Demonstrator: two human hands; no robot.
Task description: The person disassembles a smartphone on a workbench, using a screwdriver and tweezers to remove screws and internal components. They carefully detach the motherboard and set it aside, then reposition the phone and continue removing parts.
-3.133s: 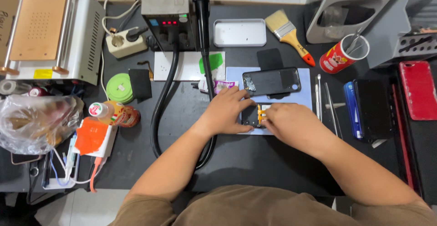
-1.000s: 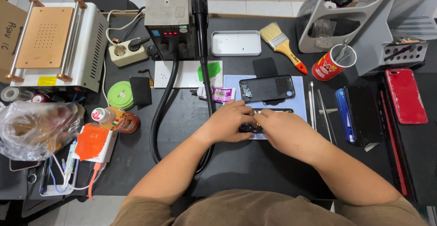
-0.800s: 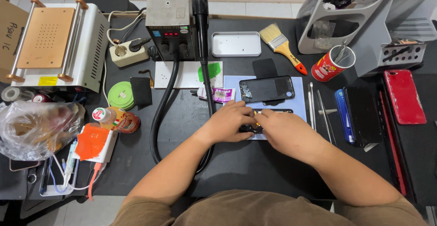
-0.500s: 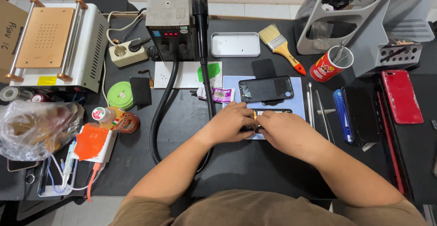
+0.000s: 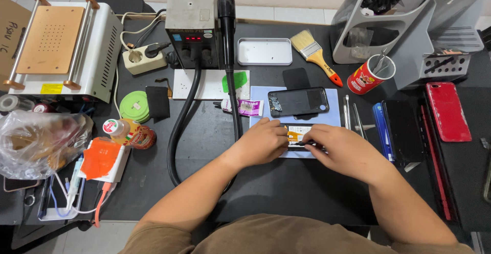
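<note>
A small phone part point(image 5: 298, 133), white with an orange flex strip, lies on a pale blue work mat point(image 5: 333, 99) at the middle of the black bench. My left hand point(image 5: 260, 144) rests on the part's left edge and pins it down. My right hand point(image 5: 343, 149) pinches a thin dark tool whose tip touches the part. Just behind the hands lies an opened dark phone body point(image 5: 298, 101).
A hot-air station point(image 5: 192, 19) with its black hose point(image 5: 180, 126) stands behind, beside a metal tray point(image 5: 264, 51) and a brush point(image 5: 315, 55). Tweezers point(image 5: 352, 118), a red phone point(image 5: 448, 111), a red can point(image 5: 369, 75), a green tape roll point(image 5: 134, 106) and a heating plate machine point(image 5: 61, 49) surround the mat.
Both hands stay on the small part. My fingers have shifted slightly, and the orange strip and white face of the part now show between them. The camera view has drifted a little.
</note>
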